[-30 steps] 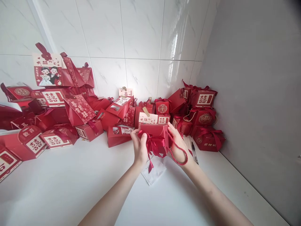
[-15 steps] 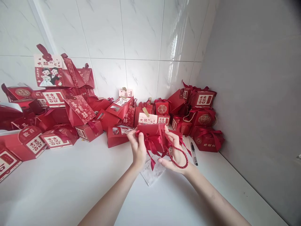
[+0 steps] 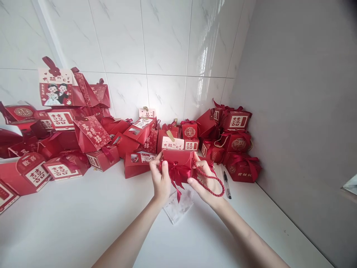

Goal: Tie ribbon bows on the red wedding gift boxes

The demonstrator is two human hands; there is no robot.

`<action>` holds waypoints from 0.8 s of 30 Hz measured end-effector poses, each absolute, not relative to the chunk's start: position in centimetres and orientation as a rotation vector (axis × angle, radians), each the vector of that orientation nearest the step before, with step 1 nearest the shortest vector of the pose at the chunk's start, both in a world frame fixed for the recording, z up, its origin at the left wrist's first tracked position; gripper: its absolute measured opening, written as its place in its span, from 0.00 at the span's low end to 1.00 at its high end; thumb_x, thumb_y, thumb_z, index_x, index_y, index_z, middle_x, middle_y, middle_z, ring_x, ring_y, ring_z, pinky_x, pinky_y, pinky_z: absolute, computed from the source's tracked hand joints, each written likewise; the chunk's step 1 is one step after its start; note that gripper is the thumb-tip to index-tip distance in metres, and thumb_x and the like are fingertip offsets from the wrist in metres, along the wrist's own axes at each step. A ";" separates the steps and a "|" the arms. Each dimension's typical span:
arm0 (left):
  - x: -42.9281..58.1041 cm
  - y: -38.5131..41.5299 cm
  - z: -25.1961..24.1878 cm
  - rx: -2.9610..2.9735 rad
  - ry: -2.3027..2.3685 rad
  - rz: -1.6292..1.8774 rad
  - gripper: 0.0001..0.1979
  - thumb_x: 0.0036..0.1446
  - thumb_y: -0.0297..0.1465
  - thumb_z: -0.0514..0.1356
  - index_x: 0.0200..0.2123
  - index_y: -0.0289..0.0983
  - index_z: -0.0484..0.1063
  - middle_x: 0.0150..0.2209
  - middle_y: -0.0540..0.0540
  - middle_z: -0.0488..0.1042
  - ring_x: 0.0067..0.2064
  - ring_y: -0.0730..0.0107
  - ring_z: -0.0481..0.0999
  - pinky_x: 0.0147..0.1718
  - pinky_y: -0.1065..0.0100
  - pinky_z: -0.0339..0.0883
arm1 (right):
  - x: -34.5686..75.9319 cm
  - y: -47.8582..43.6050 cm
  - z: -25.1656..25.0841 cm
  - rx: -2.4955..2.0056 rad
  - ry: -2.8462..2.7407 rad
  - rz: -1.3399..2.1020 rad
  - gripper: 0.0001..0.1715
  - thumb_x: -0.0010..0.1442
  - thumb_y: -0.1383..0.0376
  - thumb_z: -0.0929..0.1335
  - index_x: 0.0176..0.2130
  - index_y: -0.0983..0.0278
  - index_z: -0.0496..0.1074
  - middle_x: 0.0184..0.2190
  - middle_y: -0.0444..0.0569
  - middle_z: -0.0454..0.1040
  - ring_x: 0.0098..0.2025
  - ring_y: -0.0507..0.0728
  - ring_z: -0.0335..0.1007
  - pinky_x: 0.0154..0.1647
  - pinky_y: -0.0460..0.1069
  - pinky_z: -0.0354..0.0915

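Head view: 1 red box (image 3: 180, 156) with ribbon bow (image 3: 177, 171) was held above the desk (image 3: 111, 216). Left hand (image 3: 161, 180) gripped its left side; right hand (image 3: 205, 187) gripped its right, red cord (image 3: 222, 186) looping across that hand. 1 pen (image 3: 227, 185) lay farther right.

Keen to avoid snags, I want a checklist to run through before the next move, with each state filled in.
1. Left hand gripping the box: ok, at its left end.
2. Right hand gripping the box: ok, at its right end.
3. Bow on the box: ok, at the front, tails hanging.
4. Cord off the hands: not ok, it loops across the right hand.
5. Box filled: cannot tell, its inside is hidden.
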State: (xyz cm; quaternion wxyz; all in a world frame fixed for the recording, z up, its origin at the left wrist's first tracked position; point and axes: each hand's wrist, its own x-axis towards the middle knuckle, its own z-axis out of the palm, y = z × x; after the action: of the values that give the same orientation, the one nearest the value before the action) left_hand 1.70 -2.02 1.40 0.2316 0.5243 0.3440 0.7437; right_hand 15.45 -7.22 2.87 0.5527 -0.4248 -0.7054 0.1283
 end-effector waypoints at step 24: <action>1.3 -2.8 2.1 1.554 1.029 1.929 0.19 0.61 0.39 0.49 0.49 0.38 0.70 0.50 0.44 0.72 0.53 0.64 0.69 0.49 0.68 0.64 | 14.6 -7.5 3.6 -1.110 -1.280 0.594 0.21 0.61 0.52 0.60 0.46 0.61 0.70 0.39 0.48 0.74 0.41 0.60 0.70 0.40 0.52 0.69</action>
State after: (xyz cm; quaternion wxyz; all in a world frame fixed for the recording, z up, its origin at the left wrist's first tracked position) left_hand 1.25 -2.81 2.13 0.2276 0.5642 0.3735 0.7003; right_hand 14.59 -7.53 3.60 0.6235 -0.4833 -0.5575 0.2585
